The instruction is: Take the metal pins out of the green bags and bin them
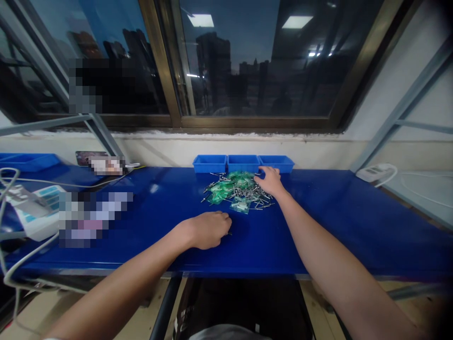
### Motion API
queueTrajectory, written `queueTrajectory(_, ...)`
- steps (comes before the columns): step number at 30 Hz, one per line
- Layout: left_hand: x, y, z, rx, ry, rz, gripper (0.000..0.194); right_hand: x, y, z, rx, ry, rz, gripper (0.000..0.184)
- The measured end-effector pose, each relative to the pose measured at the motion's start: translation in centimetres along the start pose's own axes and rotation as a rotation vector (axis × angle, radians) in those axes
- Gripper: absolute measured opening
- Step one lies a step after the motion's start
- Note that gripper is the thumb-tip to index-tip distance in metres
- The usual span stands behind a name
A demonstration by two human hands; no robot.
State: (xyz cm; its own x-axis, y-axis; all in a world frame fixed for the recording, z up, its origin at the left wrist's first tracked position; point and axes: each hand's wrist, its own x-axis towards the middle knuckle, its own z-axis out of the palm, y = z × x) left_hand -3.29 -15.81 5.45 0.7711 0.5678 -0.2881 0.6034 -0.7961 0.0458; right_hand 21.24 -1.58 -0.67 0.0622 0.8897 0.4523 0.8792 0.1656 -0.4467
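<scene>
A loose pile of thin silver metal pins (249, 191), which look like blind rivets, lies on the blue table. Green-tinted clear plastic bags (220, 191) are mixed in with them, and one small bag (240, 205) at the pile's front has pale pieces inside. My left hand (211, 229) is closed, low over the table in front of the pile. A thin dark tip, apparently of a metal pin, pokes out below its fingers; the rest is hidden. At the pile's right back edge is my right hand (271, 182), thumb and fingers apart, near the bins.
Three blue bins (243, 164) stand in a row behind the pile, against the wall. To the left are a white device (40, 208) with cables, a phone-like object (92, 158) and another blue tray (31, 162). A white device (377, 172) sits at the right, by a metal frame.
</scene>
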Motion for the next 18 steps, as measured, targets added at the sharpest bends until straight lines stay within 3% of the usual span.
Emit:
queueTrajectory(4, 1.2, -2.4, -1.3, -0.148, 0.151, -0.004, 0.020, 0.0, 0.1, 0.1, 0.002, 0.012, -0.013, 0.051)
queueTrajectory(11, 7.0, -7.8, -4.4, -0.243, 0.597, -0.192, 0.015, 0.1, 0.1, 0.4, 0.034, 0.054, -0.078, 0.047)
queueTrajectory(15, 10.3, -9.1, -3.1, -0.133, 0.674, -0.330, 0.013, 0.1, -0.1, 0.5, 0.058, 0.070, -0.149, 0.042)
queueTrajectory(18, 11.4, -9.2, -1.5, -0.034, 0.716, -0.385, 0.013, -0.1, -0.4, 0.6, 0.063, 0.081, -0.196, 0.040)
